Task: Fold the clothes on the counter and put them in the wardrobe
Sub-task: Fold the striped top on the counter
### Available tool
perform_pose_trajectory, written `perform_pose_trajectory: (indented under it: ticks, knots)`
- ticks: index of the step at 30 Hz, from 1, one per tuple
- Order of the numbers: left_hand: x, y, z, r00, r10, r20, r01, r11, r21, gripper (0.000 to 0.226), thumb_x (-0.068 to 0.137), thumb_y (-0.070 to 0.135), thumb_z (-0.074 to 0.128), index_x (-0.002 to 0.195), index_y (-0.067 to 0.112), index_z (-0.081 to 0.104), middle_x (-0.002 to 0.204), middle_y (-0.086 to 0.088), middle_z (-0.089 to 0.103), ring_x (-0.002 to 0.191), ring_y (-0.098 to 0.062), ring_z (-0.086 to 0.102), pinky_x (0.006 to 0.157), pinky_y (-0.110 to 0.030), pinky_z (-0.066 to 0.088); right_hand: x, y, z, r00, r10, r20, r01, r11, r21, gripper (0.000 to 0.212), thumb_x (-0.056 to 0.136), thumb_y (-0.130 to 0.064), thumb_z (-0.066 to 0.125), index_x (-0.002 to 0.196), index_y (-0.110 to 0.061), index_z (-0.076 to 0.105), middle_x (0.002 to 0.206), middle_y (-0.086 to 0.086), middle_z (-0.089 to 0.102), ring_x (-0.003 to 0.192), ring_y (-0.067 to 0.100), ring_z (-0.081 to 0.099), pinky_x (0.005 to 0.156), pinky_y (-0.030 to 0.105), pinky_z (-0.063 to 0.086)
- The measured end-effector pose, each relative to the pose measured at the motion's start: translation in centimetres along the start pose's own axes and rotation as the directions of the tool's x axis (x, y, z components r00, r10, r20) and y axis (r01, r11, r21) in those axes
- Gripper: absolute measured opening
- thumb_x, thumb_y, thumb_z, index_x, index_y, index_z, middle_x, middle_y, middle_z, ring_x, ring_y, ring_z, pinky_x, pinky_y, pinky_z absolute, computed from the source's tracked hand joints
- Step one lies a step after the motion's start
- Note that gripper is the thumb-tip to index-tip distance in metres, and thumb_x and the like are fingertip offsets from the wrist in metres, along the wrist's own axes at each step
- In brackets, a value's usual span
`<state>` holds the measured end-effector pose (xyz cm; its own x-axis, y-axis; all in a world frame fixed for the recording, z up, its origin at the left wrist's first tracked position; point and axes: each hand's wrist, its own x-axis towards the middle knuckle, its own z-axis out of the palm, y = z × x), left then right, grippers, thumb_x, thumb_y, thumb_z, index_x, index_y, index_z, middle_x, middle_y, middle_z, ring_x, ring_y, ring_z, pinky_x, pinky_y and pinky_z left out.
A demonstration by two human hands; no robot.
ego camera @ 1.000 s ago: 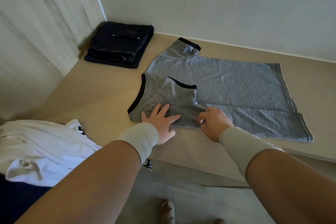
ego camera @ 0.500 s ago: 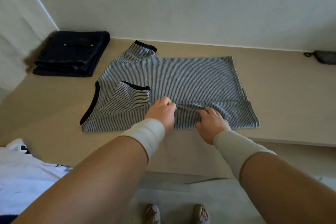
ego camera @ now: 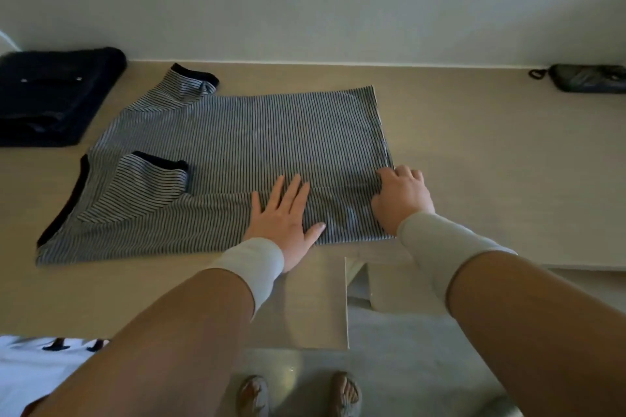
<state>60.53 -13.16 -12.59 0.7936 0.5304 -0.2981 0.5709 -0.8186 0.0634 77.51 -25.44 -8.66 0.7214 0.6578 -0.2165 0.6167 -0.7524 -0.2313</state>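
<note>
Shirt (ego camera: 237, 132) lies lengthwise L-R, collar left; left hand (ego camera: 283, 217) flat, right hand (ego camera: 401, 198) pinches hem.

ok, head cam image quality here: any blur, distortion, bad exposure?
Head view: dim, bluish cast; striped shirt sharp enough to count stripes; folded dark garment is underexposed and soft; wide-angle stretch swells the forearms at the bottom; left hand and right hand show no motion blur.

left hand (ego camera: 283, 213) flattened, right hand (ego camera: 401, 198) slid hemward
</note>
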Motion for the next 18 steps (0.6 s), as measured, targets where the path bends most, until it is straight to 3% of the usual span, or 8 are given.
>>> perform_pose_trajectory:
  ticks: [2,4,7,9,12,14,16,18]
  knots:
    - [-0.1,0.0,0.3,0.999,0.009,-0.032,-0.008,1.0,0.026,0.077,0.093,0.066,0.01,0.151,0.024,-0.017,0.157,0.008,-0.029,0.145,-0.019,-0.025,0.118,-0.054,-0.007,0.5,0.7,-0.4,1.0,-0.011,0.0,0.011,1.0,0.003,0.03,0.091,-0.024,0.051,0.118,-0.014,0.059,0.116,0.008,0.055,0.114,0.028,0.042,0.092,0.035,0.042]
    - [-0.3,0.0,0.3,0.998,0.012,-0.057,-0.009,0.999,0.047,0.08,0.091,0.067,0.009,0.152,0.023,-0.016,0.157,0.006,-0.029,0.145,-0.02,-0.025,0.118,-0.055,-0.007,1.0,1.0,-0.8,1.0,0.015,-0.011,-0.013,0.992,0.127,0.023,0.09,-0.027,0.054,0.108,-0.014,0.062,0.099,0.005,0.057,0.103,0.025,0.048,0.08,0.03,0.042]
    - [-0.2,0.1,0.2,0.999,0.01,-0.053,-0.008,0.999,0.044,0.081,0.09,0.068,0.008,0.152,0.022,-0.015,0.158,0.006,-0.027,0.146,-0.019,-0.024,0.118,-0.055,-0.006,1.5,0.9,-0.8,0.99,0.14,-0.008,-0.122,0.885,0.45,0.019,0.093,-0.02,0.053,0.109,-0.012,0.057,0.077,-0.003,0.053,0.075,0.018,0.053,0.064,0.029,0.043]
    - [0.0,0.1,0.1,0.999,0.009,-0.031,-0.007,0.999,0.047,0.08,0.091,0.068,0.009,0.152,0.023,-0.015,0.158,0.007,-0.026,0.146,-0.019,-0.023,0.118,-0.054,-0.006,1.5,1.1,-0.3,0.981,0.192,0.019,-0.183,0.892,0.414,0.019,0.094,-0.014,0.046,0.113,-0.013,0.05,0.078,0.0,0.055,0.07,0.02,0.054,0.062,0.031,0.045]
    - [0.4,0.1,0.0,1.0,0.006,0.01,-0.006,0.999,0.051,0.079,0.091,0.07,0.01,0.152,0.026,-0.015,0.159,0.009,-0.023,0.147,-0.018,-0.021,0.118,-0.054,-0.007,0.8,1.3,0.3,0.977,0.183,-0.109,-0.167,0.976,0.136,0.027,0.093,-0.009,0.046,0.119,-0.013,0.044,0.107,0.011,0.058,0.087,0.03,0.054,0.07,0.037,0.046]
    - [0.5,0.2,0.0,1.0,0.004,0.028,-0.005,0.999,0.035,0.08,0.091,0.07,0.013,0.152,0.028,-0.015,0.159,0.01,-0.021,0.147,-0.018,-0.019,0.117,-0.055,-0.007,0.2,0.3,0.8,0.969,-0.04,-0.245,0.056,0.997,0.058,0.04,0.091,-0.012,0.048,0.13,-0.015,0.046,0.129,0.01,0.051,0.113,0.03,0.048,0.09,0.041,0.044]
    - [0.6,0.2,0.0,1.0,-0.006,0.029,0.005,1.0,0.019,0.081,0.09,0.071,0.017,0.152,0.029,-0.013,0.159,0.011,-0.02,0.147,-0.016,-0.019,0.117,-0.055,-0.007,-0.9,-1.2,1.8,0.951,-0.266,-0.157,0.281,0.956,0.084,0.05,0.096,-0.024,0.046,0.145,-0.017,0.037,0.15,0.006,0.036,0.138,0.027,0.03,0.113,0.043,0.03]
    - [0.7,0.2,-0.2,0.999,-0.012,0.033,0.011,1.0,0.012,0.084,0.089,0.072,0.019,0.153,0.029,-0.012,0.159,0.012,-0.019,0.147,-0.016,-0.018,0.117,-0.056,-0.006,-2.1,-1.7,3.4,0.939,-0.341,0.044,0.341,0.94,0.017,0.064,0.099,-0.044,0.037,0.154,-0.019,0.016,0.162,0.002,0.011,0.15,0.023,0.003,0.122,0.044,0.007]
